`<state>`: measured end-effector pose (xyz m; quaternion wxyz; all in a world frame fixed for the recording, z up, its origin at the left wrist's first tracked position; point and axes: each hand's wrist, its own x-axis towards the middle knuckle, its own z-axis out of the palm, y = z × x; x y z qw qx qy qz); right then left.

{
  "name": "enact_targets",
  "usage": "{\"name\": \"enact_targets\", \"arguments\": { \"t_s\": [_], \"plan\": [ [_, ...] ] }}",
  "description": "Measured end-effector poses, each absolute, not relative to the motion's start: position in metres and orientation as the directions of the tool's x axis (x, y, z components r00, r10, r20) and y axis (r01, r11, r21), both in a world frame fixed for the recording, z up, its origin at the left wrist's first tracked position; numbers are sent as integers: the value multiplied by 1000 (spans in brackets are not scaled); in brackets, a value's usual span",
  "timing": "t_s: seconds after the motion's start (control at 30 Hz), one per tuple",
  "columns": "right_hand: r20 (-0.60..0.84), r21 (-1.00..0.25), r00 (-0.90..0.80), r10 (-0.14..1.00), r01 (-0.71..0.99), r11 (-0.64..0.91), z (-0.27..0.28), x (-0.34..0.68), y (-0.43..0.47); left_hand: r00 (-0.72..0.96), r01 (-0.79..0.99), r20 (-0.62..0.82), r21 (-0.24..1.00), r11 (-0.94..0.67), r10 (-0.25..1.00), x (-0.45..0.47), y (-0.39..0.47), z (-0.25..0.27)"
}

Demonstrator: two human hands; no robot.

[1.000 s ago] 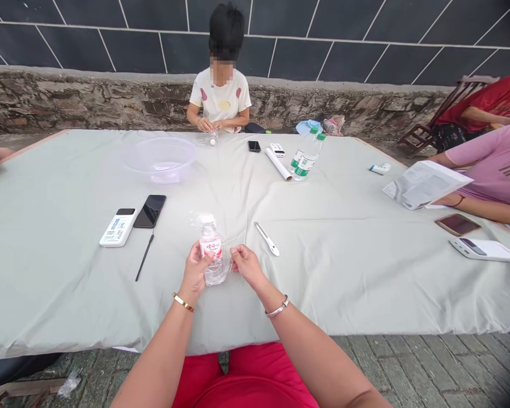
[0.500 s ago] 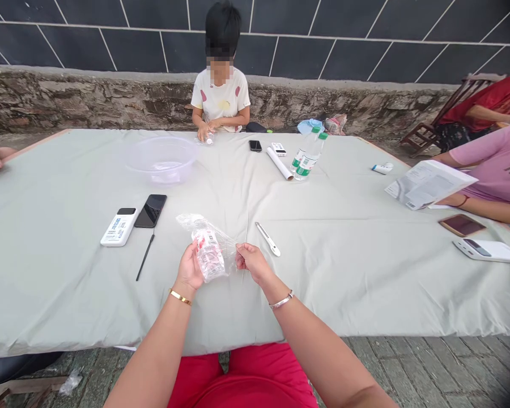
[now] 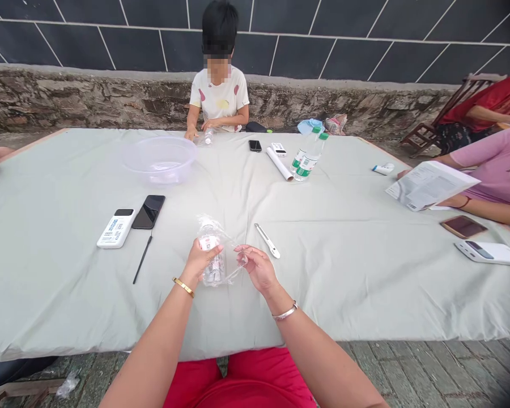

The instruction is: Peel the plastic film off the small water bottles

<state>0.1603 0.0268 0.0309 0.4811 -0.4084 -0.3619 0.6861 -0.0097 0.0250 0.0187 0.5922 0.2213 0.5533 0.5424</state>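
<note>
My left hand (image 3: 203,259) is wrapped round a clear plastic bottle (image 3: 215,266) with a white and red label, which stands nearly upright over the near part of the table. Thin clear plastic wrap (image 3: 233,275) hangs loose about the bottle, bunched at its top and right side. The fingers of my right hand (image 3: 257,265) pinch the wrap just right of the bottle. A white utility knife (image 3: 267,241) lies on the cloth beyond my right hand.
Left are a power bank (image 3: 116,229), a phone (image 3: 149,212) and a thin black strap (image 3: 143,259). Farther off stand a clear basin (image 3: 153,153) and green-capped bottles (image 3: 307,161) beside a white roll (image 3: 279,163). People sit opposite and at right, one holding a booklet (image 3: 431,184).
My left hand has turned the bottle more upright, its thumb now across the front. My right hand's fingers have loosened and spread somewhat at the wrap. The person opposite has moved a hand left.
</note>
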Motion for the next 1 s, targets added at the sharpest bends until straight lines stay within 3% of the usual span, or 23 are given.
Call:
{"name": "enact_targets", "arguments": {
  "t_s": [0.13,0.33,0.5,0.6,0.7,0.77,0.9,1.0],
  "plan": [
    [-242,-887,-120,963,-374,-270,25,165,29,-272,-262,-342,926,273,900,-14,32,11],
    [-360,-886,82,929,-341,-313,14,179,36,-433,194,-234,919,344,870,-30,39,18],
    [-369,-929,142,918,-19,-370,7,189,32,-387,433,-49,872,228,921,-20,33,35],
    [-341,-905,153,928,215,-368,4,198,30,-296,410,62,909,69,953,-4,25,38],
    [-260,-833,105,960,478,-278,8,212,32,-194,293,53,956,6,980,5,19,31],
    [-178,-805,53,983,566,-176,22,221,32,-171,249,34,969,10,985,5,17,25],
    [133,-841,9,991,529,108,70,210,24,-168,225,40,974,-1,985,3,15,15],
    [347,-869,-98,933,340,359,95,169,12,-194,106,-1,994,22,981,8,15,15]
  ]
}}
